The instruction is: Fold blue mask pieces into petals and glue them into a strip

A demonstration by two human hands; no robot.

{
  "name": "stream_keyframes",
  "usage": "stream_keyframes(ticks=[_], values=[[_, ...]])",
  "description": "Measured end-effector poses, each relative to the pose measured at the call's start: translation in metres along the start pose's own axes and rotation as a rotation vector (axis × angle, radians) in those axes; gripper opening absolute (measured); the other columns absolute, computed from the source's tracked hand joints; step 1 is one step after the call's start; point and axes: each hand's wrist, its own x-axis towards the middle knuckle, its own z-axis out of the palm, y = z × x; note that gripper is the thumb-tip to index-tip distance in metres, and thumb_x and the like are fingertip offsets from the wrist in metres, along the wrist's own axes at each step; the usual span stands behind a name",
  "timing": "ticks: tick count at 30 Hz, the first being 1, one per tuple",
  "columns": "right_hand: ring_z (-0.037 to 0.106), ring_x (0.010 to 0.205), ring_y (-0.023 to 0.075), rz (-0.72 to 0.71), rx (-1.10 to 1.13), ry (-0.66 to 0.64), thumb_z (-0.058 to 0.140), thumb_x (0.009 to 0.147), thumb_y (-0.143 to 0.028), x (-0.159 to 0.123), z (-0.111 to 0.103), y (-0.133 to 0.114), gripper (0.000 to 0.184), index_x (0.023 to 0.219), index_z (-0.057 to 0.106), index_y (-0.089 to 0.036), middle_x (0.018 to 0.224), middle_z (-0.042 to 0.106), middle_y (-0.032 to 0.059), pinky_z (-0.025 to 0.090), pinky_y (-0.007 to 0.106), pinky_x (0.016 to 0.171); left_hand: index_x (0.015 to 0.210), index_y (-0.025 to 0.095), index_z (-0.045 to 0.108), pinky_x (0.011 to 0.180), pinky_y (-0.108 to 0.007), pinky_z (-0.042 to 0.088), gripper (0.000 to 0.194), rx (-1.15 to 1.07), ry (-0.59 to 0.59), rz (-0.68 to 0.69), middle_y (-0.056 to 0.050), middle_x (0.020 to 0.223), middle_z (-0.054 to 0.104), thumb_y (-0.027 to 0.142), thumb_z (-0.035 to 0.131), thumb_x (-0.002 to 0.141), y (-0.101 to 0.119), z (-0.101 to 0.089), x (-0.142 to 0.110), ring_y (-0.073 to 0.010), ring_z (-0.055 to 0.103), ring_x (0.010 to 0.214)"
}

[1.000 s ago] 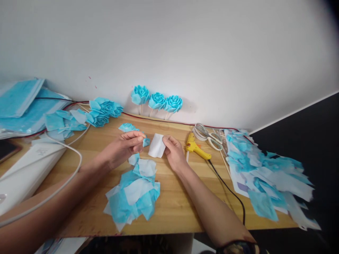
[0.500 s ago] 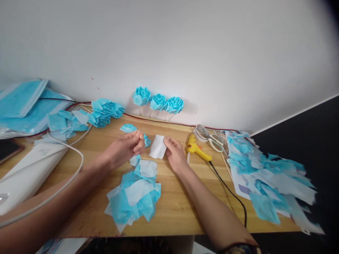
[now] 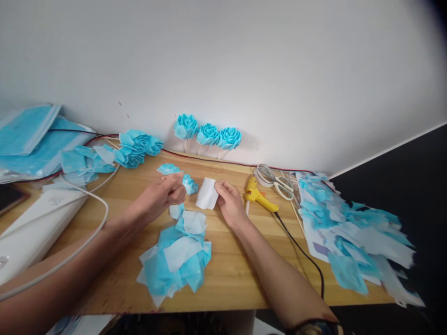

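Note:
Between thumb and fingertips, my right hand (image 3: 228, 201) pinches a small white fabric piece (image 3: 206, 193) by its right edge, above the table. To its left, my left hand (image 3: 169, 190) is closed; whatever its fingers may hold is hidden. Just behind and beside the left hand lie small blue pleated pieces, one at its right (image 3: 190, 184) and another pleated piece (image 3: 168, 169) farther back. A loose pile of cut blue and white fabric pieces (image 3: 181, 253) spreads on the table in front of both hands.
Blue fabric roses (image 3: 208, 134) on sticks lean at the wall; more roses (image 3: 134, 148) lie left. Right of my hands are a yellow glue gun (image 3: 262, 200) with its cord, scissors (image 3: 282, 187) and fabric scraps (image 3: 349, 228). Blue masks (image 3: 28, 130) and a white device (image 3: 45, 230) occupy the left.
My left hand has turned slightly, its fingers curled tighter and a little farther from the white piece. My right hand keeps its hold almost unmoved. The view has shifted slightly.

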Motion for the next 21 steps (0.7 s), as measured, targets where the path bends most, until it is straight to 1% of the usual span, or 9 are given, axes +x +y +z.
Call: stream_keyframes(ticks=[3,5,7,8,10,14,16,18,21], values=[[0.046,0.06,0.0115,-0.008,-0.021,-0.029,0.08,0.067,-0.048,-0.0029,0.0014,-0.0033,0.032,0.065,0.061,-0.021,0.062,0.054,-0.0043,0.039,0.025,0.06,0.046,0.022,0.025,0.053,-0.029,0.026,0.057,0.071,0.033,0.028,0.004,0.043,0.022,0.04,0.044,0.096,0.0002,-0.0003,0.0007,-0.0115,0.022,0.046],[0.046,0.06,0.0114,-0.01,-0.026,-0.057,0.08,0.068,-0.048,-0.0051,0.0023,-0.005,0.032,0.066,0.062,-0.021,0.063,0.054,-0.004,0.039,0.024,0.061,0.044,0.021,0.034,0.056,-0.029,0.03,0.056,0.113,0.084,0.051,0.002,0.043,0.032,0.04,0.046,0.095,-0.0006,-0.0013,0.0016,-0.0125,0.03,0.048],[0.046,0.061,0.0113,-0.011,-0.03,-0.088,0.079,0.07,-0.047,-0.0069,0.0028,-0.0058,0.03,0.068,0.064,-0.021,0.064,0.055,-0.0037,0.038,0.024,0.06,0.048,0.019,0.047,0.06,-0.029,0.033,0.05,0.137,0.129,0.073,0.0,0.049,0.044,0.04,0.049,0.094,-0.0015,-0.0022,0.0021,-0.0138,0.039,0.053],[0.046,0.061,0.0112,-0.014,-0.034,-0.103,0.078,0.071,-0.046,-0.0076,0.0029,-0.0059,0.029,0.068,0.064,-0.021,0.065,0.055,-0.0036,0.038,0.024,0.06,0.051,0.019,0.052,0.062,-0.029,0.034,0.047,0.141,0.145,0.078,-0.001,0.052,0.049,0.04,0.051,0.093,-0.0016,-0.0024,0.002,-0.0143,0.042,0.056],[0.045,0.062,0.0109,-0.024,-0.042,-0.124,0.077,0.073,-0.046,-0.0083,0.0027,-0.0054,0.028,0.069,0.064,-0.021,0.065,0.054,-0.0038,0.037,0.024,0.061,0.057,0.018,0.057,0.065,-0.028,0.036,0.043,0.147,0.158,0.082,-0.001,0.057,0.053,0.041,0.051,0.092,-0.0009,-0.0019,0.0013,-0.0153,0.046,0.061],[0.044,0.062,0.0102,-0.044,-0.051,-0.134,0.075,0.076,-0.043,-0.008,0.0017,-0.0041,0.027,0.07,0.064,-0.02,0.065,0.053,-0.0043,0.036,0.023,0.061,0.06,0.017,0.058,0.069,-0.028,0.037,0.037,0.154,0.155,0.118,-0.001,0.064,0.053,0.039,0.056,0.09,0.0012,0.0004,0.0001,-0.0155,0.047,0.066],[0.044,0.062,0.0099,-0.041,-0.048,-0.134,0.075,0.077,-0.043,-0.0075,0.0013,-0.0039,0.026,0.071,0.064,-0.019,0.065,0.054,-0.0043,0.037,0.022,0.061,0.066,0.017,0.059,0.072,-0.028,0.038,0.031,0.11,0.139,0.134,-0.001,0.068,0.054,0.037,0.057,0.09,0.0003,0.0005,0.0003,-0.0158,0.049,0.07],[0.044,0.062,0.0098,-0.037,-0.044,-0.133,0.075,0.077,-0.043,-0.0072,0.001,-0.0038,0.026,0.072,0.064,-0.019,0.066,0.054,-0.0042,0.037,0.022,0.061,0.072,0.018,0.059,0.075,-0.029,0.04,0.028,0.05,0.116,0.14,-0.001,0.071,0.055,0.036,0.054,0.092,-0.002,-0.0007,0.0009,-0.0165,0.051,0.073],[0.045,0.062,0.0099,-0.037,-0.045,-0.137,0.075,0.077,-0.043,-0.0072,0.0007,-0.0036,0.026,0.072,0.065,-0.02,0.066,0.054,-0.0042,0.037,0.022,0.061,0.064,0.019,0.052,0.072,-0.03,0.04,0.034,0.076,0.125,0.147,0.0,0.066,0.05,0.034,0.048,0.095,-0.0052,-0.0044,0.0008,-0.0159,0.048,0.068]])
